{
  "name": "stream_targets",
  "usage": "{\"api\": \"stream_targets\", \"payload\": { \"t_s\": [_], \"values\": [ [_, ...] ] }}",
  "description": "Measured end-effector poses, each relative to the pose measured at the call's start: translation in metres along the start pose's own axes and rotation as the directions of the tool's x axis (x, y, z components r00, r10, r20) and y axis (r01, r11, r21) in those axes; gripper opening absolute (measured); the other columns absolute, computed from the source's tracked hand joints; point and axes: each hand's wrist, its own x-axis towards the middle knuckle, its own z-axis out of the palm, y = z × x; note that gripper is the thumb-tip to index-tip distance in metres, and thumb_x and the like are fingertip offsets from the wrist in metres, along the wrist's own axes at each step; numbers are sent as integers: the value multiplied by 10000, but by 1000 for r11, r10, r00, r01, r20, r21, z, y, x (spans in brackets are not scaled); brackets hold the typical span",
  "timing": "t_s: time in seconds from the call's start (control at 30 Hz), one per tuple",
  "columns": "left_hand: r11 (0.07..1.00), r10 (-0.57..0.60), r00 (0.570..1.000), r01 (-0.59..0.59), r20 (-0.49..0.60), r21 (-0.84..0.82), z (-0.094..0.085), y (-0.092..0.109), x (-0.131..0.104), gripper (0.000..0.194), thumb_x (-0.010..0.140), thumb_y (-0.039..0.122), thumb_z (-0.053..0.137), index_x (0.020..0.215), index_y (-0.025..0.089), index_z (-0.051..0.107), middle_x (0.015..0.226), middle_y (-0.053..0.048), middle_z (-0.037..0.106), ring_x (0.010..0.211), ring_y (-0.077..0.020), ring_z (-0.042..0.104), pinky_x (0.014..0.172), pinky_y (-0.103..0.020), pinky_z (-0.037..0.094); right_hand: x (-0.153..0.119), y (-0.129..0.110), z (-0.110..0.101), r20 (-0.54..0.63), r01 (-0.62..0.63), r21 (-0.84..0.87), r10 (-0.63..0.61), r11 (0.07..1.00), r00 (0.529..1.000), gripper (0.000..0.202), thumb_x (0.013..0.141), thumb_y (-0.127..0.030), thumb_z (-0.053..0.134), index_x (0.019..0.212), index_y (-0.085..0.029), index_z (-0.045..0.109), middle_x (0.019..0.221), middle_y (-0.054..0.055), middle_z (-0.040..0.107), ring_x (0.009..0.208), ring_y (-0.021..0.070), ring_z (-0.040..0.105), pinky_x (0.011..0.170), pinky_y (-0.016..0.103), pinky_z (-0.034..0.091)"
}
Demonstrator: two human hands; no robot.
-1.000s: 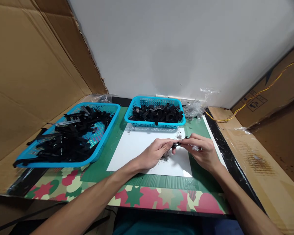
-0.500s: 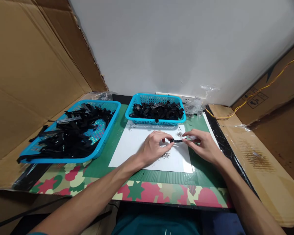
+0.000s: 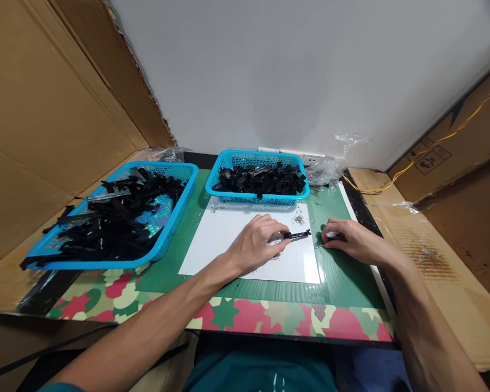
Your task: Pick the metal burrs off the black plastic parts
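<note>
Over the white sheet of paper, my left hand pinches one end of a slim black plastic part between thumb and fingers. The part's other end points right, free of any hand. My right hand is closed just off the sheet's right edge, around a thin tool with a slender metal tip. Most of that tool is hidden by the fingers, so its kind is unclear. A small heap of tiny metal pieces lies behind the part. More such pieces lie partly hidden under my left hand.
A blue basket of long black parts stands at the left. Behind the paper is a smaller blue basket with black parts. Clear plastic wrap lies near a power strip. Cardboard borders the right side, with a yellow cable.
My right hand has moved right, away from the black part, taking the thin tool with it. My left hand still grips the part, now slightly tilted.
</note>
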Motion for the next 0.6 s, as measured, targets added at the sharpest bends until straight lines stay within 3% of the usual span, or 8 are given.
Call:
{"api": "stream_targets", "payload": {
  "t_s": [0.13, 0.27, 0.4, 0.53, 0.6],
  "values": [
    [1000, -2, 1000, 2, 15, 3, 0, 0, 0, 128, 934, 235, 752, 1041, 167, 733, 964, -42, 795, 898, -226, 697, 848, -380, 462, -4, -6, -1, -2, -9, -1, 9, 1000, 1000, 133, 991, -316, 584, 931, -212, 642, 960, 58, 663, 870, 222, 621, 801, 336, 475],
    [1000, -18, 999, 18, 27, 2, -1, 2, 1, 114, 934, 229, 750, 1032, 174, 732, 957, -43, 795, 893, -229, 698, 851, -386, 461, -11, -5, -1, -59, -57, 63, 60, 996, 996, 347, 1007, -450, 570, 1267, -226, 516, 1163, 106, 654, 1012, 265, 644, 883, 380, 528],
    [1000, -29, 999, 29, 36, 11, -2, 2, 1, 109, 937, 237, 747, 1022, 168, 735, 935, -45, 794, 879, -229, 693, 836, -388, 456, -12, 2, 5, -149, -79, 72, 89, 994, 985, 435, 977, -308, 509, 1376, -225, 356, 1347, 144, 565, 1253, 309, 583, 1056, 463, 503],
    [999, -53, 998, 53, 24, 9, -1, 2, 1, 117, 936, 248, 748, 1024, 172, 741, 923, -34, 787, 863, -216, 689, 850, -387, 459, -12, 6, 10, -98, -85, 18, 86, 996, 991, 442, 885, -150, 464, 1319, -229, 439, 1289, 121, 563, 1237, 292, 583, 1089, 481, 493],
    [998, -65, 998, 65, 20, 4, -1, 1, 1, 118, 935, 255, 749, 1022, 176, 743, 912, -29, 777, 855, -210, 685, 856, -381, 462, -14, 6, 9, -109, -47, -10, 45, 999, 993, 502, 890, -129, 459, 1378, -248, 451, 1315, 115, 554, 1267, 280, 577, 1112, 470, 480]
  ]
}}
